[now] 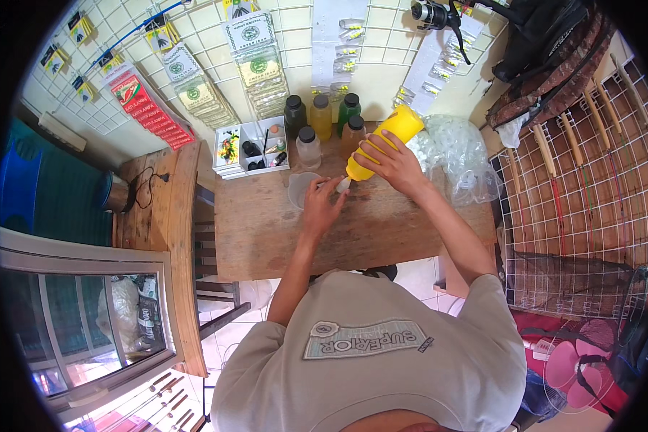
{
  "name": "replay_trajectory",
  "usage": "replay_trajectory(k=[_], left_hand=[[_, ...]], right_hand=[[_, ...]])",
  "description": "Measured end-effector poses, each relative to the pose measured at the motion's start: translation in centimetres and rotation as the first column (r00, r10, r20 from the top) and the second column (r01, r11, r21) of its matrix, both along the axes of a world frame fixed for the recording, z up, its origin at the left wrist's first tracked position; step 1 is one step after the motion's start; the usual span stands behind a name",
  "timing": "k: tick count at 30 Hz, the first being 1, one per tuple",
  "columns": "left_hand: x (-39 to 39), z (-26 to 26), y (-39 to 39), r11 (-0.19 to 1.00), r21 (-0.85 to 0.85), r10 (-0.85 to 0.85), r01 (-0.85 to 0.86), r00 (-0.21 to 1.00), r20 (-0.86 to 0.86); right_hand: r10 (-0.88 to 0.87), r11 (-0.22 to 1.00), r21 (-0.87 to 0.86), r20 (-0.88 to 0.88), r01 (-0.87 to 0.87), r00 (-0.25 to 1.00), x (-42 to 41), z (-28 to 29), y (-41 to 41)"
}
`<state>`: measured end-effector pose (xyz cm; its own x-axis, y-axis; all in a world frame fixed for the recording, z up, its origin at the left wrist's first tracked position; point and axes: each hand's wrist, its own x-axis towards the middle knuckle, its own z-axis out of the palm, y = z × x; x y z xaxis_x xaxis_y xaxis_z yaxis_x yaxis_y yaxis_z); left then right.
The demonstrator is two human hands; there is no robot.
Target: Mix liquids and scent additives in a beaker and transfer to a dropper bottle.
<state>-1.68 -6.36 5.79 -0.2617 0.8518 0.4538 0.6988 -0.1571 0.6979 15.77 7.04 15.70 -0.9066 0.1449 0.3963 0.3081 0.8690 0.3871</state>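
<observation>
My right hand (391, 162) grips a yellow plastic bottle (402, 125), tilted with its nozzle end down to the left. Just below the nozzle is a small whitish container (344, 184), held between the thumb and fingers of my left hand (322, 210). Whether the nozzle touches its mouth is too small to tell. A translucent plastic cup (298, 190) stands on the wooden table (264, 232), close beside my left fingers and partly behind them.
Several dark-capped bottles (321, 117) stand behind my hands. At their left is a white divided tray (251, 171) of small items. Clear plastic bags (459, 154) lie at the table's right. A fishing reel (431, 15) and packets (256, 65) hang on the wall grid.
</observation>
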Motion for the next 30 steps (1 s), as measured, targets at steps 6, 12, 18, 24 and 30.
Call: replay_trajectory(k=[6, 12, 18, 24, 30], left_hand=[[0.1, 0.27, -0.11, 1.0, -0.001, -0.005, 0.005, 1.0, 0.011], [0.15, 0.19, -0.03, 1.0, 0.019, 0.007, -0.007, 1.0, -0.007], [0.11, 0.28, 0.02, 1.0, 0.022, -0.004, 0.004, 1.0, 0.0], [0.12, 0.35, 0.03, 1.0, 0.011, 0.001, -0.001, 1.0, 0.007], [0.27, 0.3, -0.06, 1.0, 0.027, 0.016, -0.016, 1.0, 0.012]], right_hand=[[-0.015, 1.0, -0.01, -0.035, 0.014, 0.999, 0.25, -0.02, 0.08], [-0.031, 0.999, -0.027, -0.052, 0.029, 0.998, 0.36, 0.37, -0.12], [-0.034, 0.999, -0.027, -0.066, 0.032, 0.997, 0.42, 0.41, -0.15], [-0.03, 0.999, -0.025, -0.084, 0.028, 0.996, 0.45, 0.46, 0.03], [-0.027, 0.999, -0.021, -0.081, 0.025, 0.996, 0.38, 0.85, -0.13]])
